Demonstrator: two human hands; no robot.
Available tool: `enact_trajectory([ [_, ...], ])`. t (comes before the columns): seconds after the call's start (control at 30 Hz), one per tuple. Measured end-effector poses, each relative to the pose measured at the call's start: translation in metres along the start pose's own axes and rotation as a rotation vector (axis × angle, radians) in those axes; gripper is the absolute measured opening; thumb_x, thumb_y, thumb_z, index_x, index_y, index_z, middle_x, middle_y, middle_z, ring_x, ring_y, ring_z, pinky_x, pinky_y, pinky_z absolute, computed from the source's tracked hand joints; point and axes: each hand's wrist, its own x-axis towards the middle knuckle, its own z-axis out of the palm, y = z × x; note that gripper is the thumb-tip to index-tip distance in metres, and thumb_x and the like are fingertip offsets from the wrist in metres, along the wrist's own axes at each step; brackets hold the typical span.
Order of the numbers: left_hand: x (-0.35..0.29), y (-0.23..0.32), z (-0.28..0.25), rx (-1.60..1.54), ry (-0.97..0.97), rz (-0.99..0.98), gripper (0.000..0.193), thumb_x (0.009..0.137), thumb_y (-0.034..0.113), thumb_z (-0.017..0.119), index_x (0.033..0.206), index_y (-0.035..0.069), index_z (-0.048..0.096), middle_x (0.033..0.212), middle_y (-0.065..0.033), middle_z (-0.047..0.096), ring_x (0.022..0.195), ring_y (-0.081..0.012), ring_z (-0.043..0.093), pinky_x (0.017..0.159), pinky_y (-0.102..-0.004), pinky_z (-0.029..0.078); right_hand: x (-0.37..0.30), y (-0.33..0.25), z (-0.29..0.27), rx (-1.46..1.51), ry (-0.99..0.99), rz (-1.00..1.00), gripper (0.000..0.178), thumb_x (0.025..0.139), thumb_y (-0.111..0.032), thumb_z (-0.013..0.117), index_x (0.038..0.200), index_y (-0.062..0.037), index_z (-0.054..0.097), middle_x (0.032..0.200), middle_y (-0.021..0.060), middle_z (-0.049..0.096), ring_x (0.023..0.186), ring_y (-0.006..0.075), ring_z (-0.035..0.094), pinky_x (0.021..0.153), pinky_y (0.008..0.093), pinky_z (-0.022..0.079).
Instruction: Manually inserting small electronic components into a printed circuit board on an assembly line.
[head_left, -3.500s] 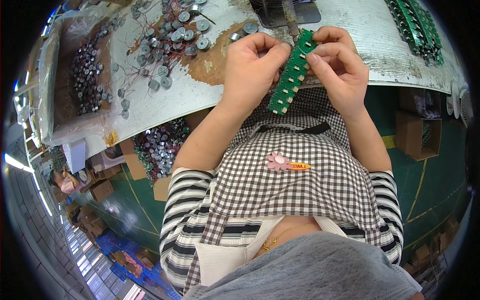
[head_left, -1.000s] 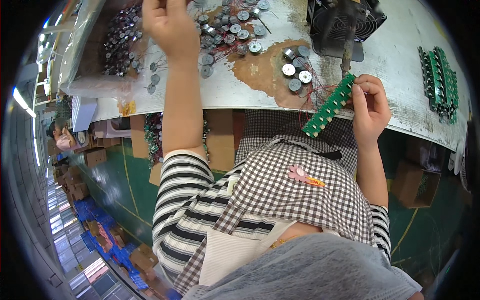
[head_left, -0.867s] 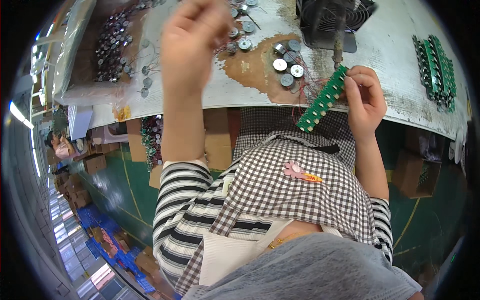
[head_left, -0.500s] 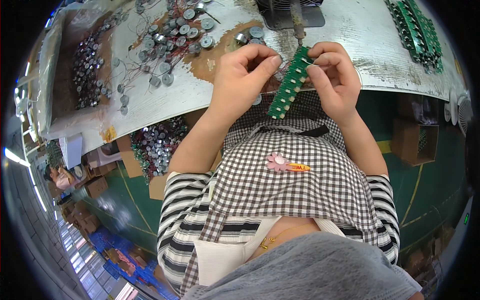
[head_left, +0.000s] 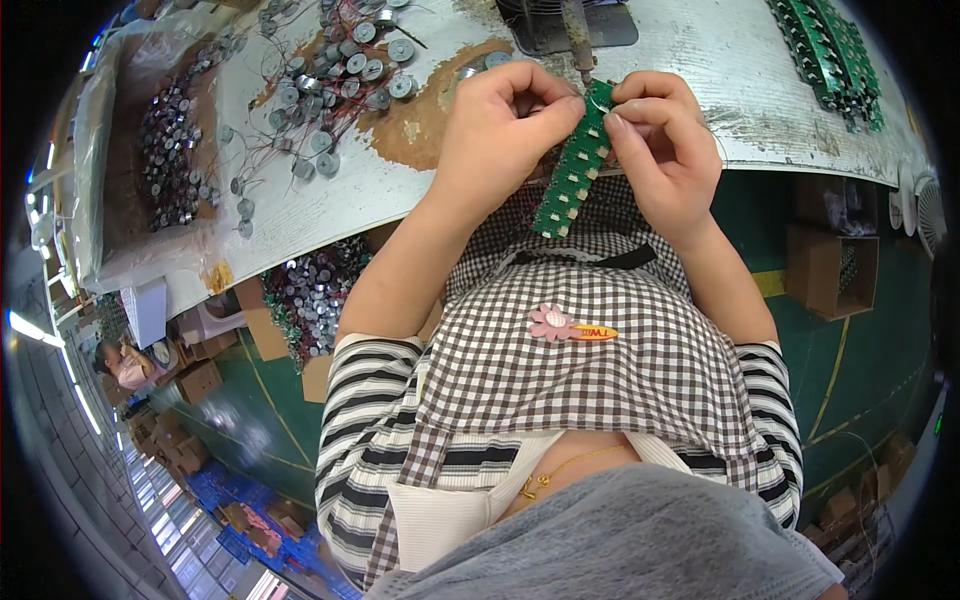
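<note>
Head view: two bare hands are observed, raised at the front edge of one white worktable (head_left: 780, 115). One green circuit board (head_left: 573, 168) is held aslant between them, upper end over the table edge, lower end above the checked apron (head_left: 590, 385). By the right hand (head_left: 672, 155) the board is gripped near its upper end, thumb and fingers closed on the right-hand edge. By the left hand (head_left: 495, 140) a closed pinch of thumb and forefinger is made at the opposite edge; whether a wire is pinched there cannot be told. At least five pale connectors are counted along the board.

Just beyond the upper end, one metal rod (head_left: 577, 35) is seen pointing down toward the board; contact cannot be judged. Behind it, one black base (head_left: 618, 30) is partly cut off by the frame.

Two small motors are partly hidden behind the left hand. Farther left, more than fifteen wired motors (head_left: 355, 65) are heaped; many more are contained in one plastic-lined box (head_left: 92, 215). At far right, green boards (head_left: 835, 65) are stacked in several rows, number uncertain. Below the table, one open carton (head_left: 812, 270) is noted at right.
</note>
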Motion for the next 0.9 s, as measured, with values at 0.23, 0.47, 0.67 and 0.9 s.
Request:
enact_trajectory([
  [0.23, 0.002, -0.002, 0.000, -0.023, 0.008, 0.011, 0.012, 0.080, 0.009, 0.070, 0.084, 0.000, 0.064, 0.080, -0.0010, 0.064, 0.066, -0.0034, 0.052, 0.058, -0.0170, 0.041, 0.003, -0.001, 0.000, -0.018, -0.003, 0.026, 0.006, 0.082, 0.006, 0.062, 0.086, 0.0046, 0.058, 0.098, 0.0114, 0.057, 0.063, 0.0083, 0.059, 0.055, 0.0183, 0.050],
  [0.47, 0.004, -0.003, -0.001, 0.031, 0.008, 0.049, 0.011, 0.079, 0.008, 0.069, 0.083, 0.000, 0.063, 0.080, -0.0008, 0.063, 0.068, -0.0041, 0.053, 0.062, -0.0183, 0.043, 0.004, 0.001, 0.002, -0.031, 0.005, 0.004, 0.007, 0.081, 0.006, 0.063, 0.086, 0.0040, 0.058, 0.096, 0.0105, 0.057, 0.063, 0.0082, 0.059, 0.053, 0.0184, 0.050],
  [0.67, 0.004, 0.003, -0.001, 0.068, 0.013, 0.075, 0.010, 0.080, 0.008, 0.069, 0.082, 0.000, 0.063, 0.080, -0.0009, 0.063, 0.068, -0.0043, 0.054, 0.061, -0.0182, 0.043, 0.007, -0.002, 0.001, -0.037, -0.010, -0.018, 0.007, 0.081, 0.006, 0.063, 0.086, 0.0040, 0.058, 0.096, 0.0098, 0.056, 0.066, 0.0084, 0.059, 0.054, 0.0188, 0.051],
  [0.9, 0.000, -0.001, 0.000, 0.140, -0.010, 0.034, 0.011, 0.081, 0.009, 0.068, 0.084, -0.001, 0.063, 0.080, -0.0013, 0.063, 0.068, -0.0045, 0.055, 0.060, -0.0186, 0.044, -0.006, -0.001, 0.003, 0.095, 0.016, 0.129, 0.007, 0.084, 0.005, 0.060, 0.088, 0.0045, 0.053, 0.102, 0.0102, 0.054, 0.073, 0.0078, 0.059, 0.057, 0.0190, 0.053],
])
